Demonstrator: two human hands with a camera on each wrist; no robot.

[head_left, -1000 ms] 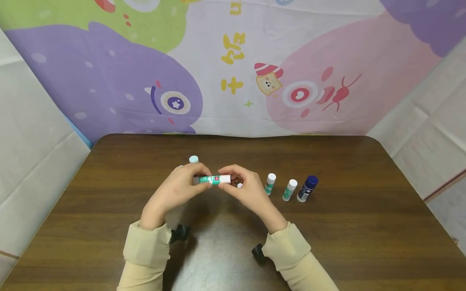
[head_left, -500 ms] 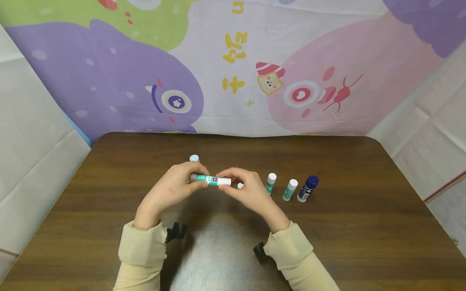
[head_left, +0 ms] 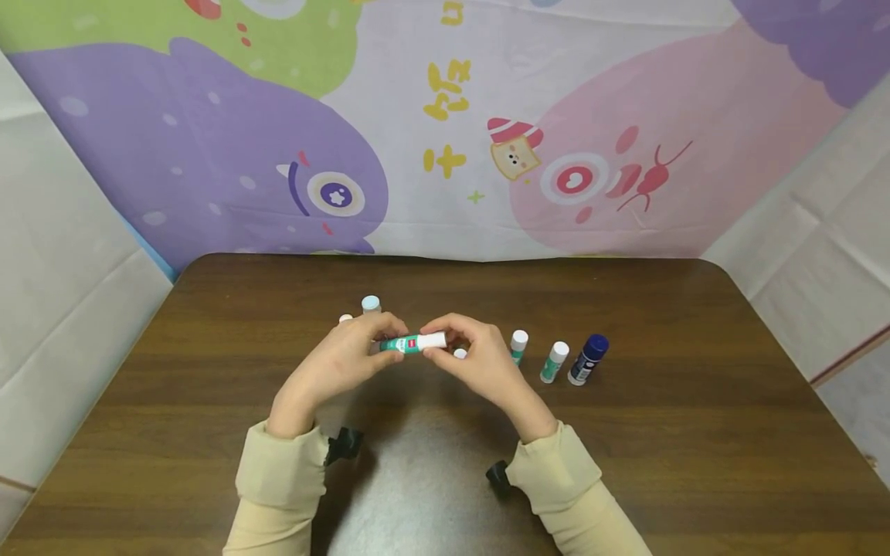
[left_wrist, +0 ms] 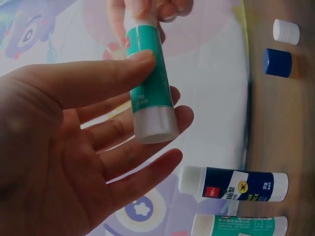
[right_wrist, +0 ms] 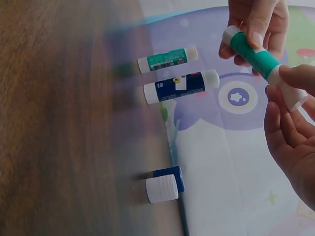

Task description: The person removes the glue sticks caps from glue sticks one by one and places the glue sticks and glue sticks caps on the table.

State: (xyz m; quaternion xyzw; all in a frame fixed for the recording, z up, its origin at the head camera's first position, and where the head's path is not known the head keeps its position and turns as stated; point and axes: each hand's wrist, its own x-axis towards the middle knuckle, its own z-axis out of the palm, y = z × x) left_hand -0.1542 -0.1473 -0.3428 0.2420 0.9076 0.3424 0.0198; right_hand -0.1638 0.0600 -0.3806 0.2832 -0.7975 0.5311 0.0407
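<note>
A green-and-white glue stick (head_left: 412, 344) is held roughly level above the table between both hands. My left hand (head_left: 334, 363) pinches its green body between thumb and fingers, the lower fingers spread loosely in the left wrist view. With thumb and fingertips, my right hand (head_left: 481, 359) grips the white cap (right_wrist: 293, 94), which still covers the other end. Behind the left hand, a navy glue stick (left_wrist: 241, 184) and a smaller green one (left_wrist: 246, 226) stand upright with pale tops. A loose white cap (right_wrist: 162, 189) and a blue cap (right_wrist: 176, 176) sit together beyond the right hand.
To the right stand two green glue sticks with white caps, the nearer-in one (head_left: 518, 347) partly behind the right hand and the other (head_left: 554, 361) beside it. A navy glue stick (head_left: 588, 360) with a blue cap ends that row. A cartoon-printed cloth (head_left: 445, 216) hangs behind the wooden table (head_left: 695, 432).
My left hand slid left, baring more of the glue stick, then came back right. The stick's capped end now tips slightly upward. The right hand has hardly moved.
</note>
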